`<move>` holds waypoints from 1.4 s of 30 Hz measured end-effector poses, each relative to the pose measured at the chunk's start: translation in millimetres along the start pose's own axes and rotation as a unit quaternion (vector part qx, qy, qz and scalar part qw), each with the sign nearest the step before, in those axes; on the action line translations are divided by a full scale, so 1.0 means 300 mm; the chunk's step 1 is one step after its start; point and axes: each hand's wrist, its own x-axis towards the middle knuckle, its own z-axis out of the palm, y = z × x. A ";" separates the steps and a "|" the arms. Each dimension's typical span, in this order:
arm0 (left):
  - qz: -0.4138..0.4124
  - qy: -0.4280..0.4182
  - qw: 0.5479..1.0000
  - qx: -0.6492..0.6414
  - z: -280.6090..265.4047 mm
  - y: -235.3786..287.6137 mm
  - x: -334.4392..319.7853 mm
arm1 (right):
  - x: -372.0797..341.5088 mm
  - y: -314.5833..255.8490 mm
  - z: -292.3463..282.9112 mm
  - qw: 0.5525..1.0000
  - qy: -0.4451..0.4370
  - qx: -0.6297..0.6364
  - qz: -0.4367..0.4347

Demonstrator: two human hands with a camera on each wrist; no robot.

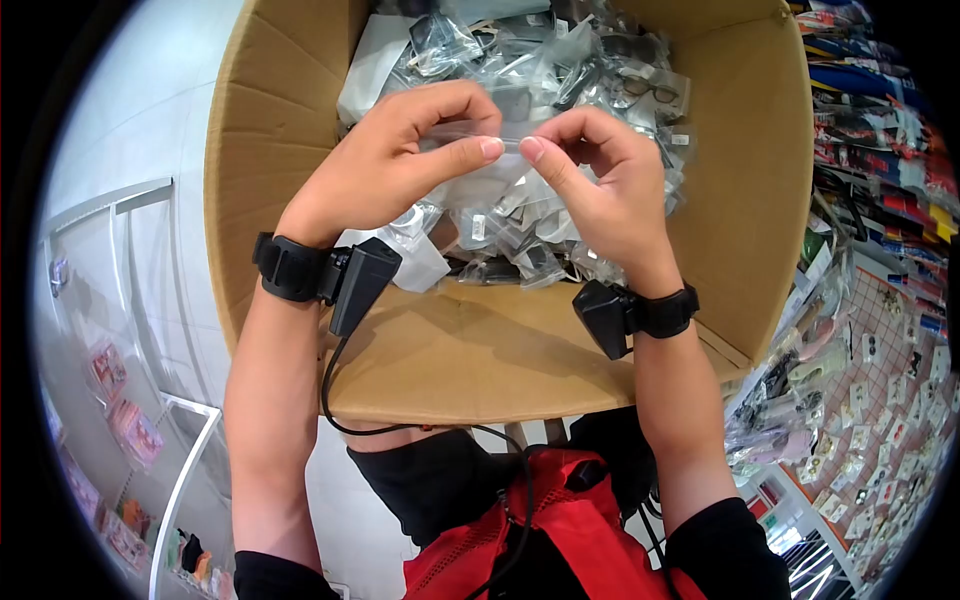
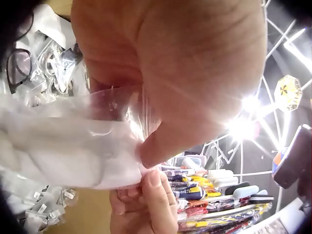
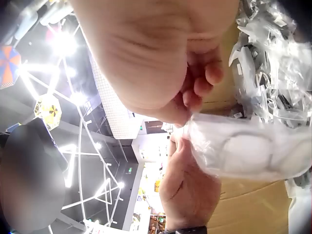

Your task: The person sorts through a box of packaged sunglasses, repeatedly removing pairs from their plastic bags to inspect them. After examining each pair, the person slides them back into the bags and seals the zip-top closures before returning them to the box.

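Over an open cardboard box [image 1: 745,190], both hands hold a clear plastic bag [image 3: 229,161] by its top edge. My left hand [image 1: 365,170] pinches the edge between thumb and fingers. Close beside it, my right hand [image 1: 620,195] pinches the same edge, the two thumb tips nearly meeting. In the right wrist view, the frame outline of a pair of glasses [image 3: 269,142] shows through the bag, with something white behind it. The left wrist view shows the bag hanging down from the fingers toward the box, its lower end blurred.
Inside the box lie many bagged glasses, among them dark sunglasses [image 1: 650,90], with white tags. Shelves of colourful packets [image 1: 880,130] and a grid panel of small carded items [image 1: 880,400] stand at right. A white rack [image 1: 185,480] is at left.
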 end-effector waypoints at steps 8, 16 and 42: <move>0.026 -0.001 0.999 0.029 -0.007 0.004 0.004 | 0.007 0.006 -0.008 0.999 -0.011 0.015 -0.039; -0.038 0.033 0.999 -0.014 -0.016 -0.024 0.003 | 0.014 0.007 -0.071 0.998 -0.019 -0.027 -0.056; 0.014 0.236 0.972 0.015 -0.053 -0.092 0.031 | -0.459 0.896 -0.167 0.635 -0.529 -0.311 0.469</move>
